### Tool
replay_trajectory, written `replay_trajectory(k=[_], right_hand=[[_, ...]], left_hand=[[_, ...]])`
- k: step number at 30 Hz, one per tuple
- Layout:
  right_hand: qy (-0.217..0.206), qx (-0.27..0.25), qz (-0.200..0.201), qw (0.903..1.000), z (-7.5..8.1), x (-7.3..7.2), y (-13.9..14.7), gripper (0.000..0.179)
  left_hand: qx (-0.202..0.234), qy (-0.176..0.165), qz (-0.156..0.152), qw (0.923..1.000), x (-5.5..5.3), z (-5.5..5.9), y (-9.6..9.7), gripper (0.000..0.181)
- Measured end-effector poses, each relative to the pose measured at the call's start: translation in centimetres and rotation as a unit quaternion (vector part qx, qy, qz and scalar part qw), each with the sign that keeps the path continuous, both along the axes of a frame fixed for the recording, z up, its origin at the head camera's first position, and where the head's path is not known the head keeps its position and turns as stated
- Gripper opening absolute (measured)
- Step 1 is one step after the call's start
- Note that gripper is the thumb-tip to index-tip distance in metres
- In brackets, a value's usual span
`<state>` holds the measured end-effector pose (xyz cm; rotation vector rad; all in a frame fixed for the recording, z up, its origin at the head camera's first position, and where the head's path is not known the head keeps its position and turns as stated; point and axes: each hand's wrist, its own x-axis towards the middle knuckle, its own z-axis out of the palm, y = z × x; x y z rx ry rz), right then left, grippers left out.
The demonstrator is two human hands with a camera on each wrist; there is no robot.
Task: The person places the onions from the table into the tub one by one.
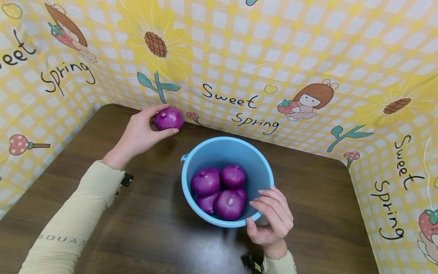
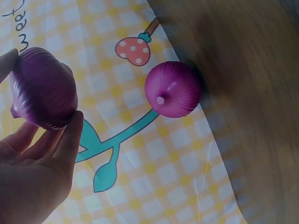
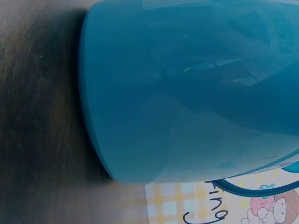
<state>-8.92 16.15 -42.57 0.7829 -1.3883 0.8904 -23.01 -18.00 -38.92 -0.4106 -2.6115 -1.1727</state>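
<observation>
My left hand (image 1: 142, 131) holds a purple onion (image 1: 170, 119) between thumb and fingers at the table's back left. The left wrist view shows this held onion (image 2: 44, 88) close up, and beyond it a second onion (image 2: 173, 89) by the patterned cloth. That second one cannot be told apart in the head view. A light blue bucket (image 1: 227, 140) stands upright mid-table, with several purple onions (image 1: 230, 204) inside. My right hand (image 1: 273, 217) grips its near right rim, fingers reaching over the edge. In the right wrist view the bucket's side (image 3: 187, 93) fills most of the picture.
A dark wooden table (image 1: 147, 236) lies beneath everything. Yellow checked cloth (image 1: 236, 53) with printed flowers and figures rises along its back and sides. The bucket's handle (image 3: 252, 191) shows at the lower right of the right wrist view.
</observation>
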Motion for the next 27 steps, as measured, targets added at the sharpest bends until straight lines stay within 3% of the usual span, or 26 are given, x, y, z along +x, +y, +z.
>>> replay_trajectory(k=[20, 27], right_hand=[[-0.013, -0.004, -0.004, 0.9999, -0.3, 0.1, 0.0, 0.046], [-0.012, -0.007, -0.004, 0.9999, -0.3, 0.1, 0.0, 0.046]], left_hand=[[0.033, 0.001, -0.016, 0.9993, 1.0, 1.0, 1.1, 0.072], [0.032, 0.020, -0.031, 0.9988, 1.8, 1.5, 1.8, 0.068]])
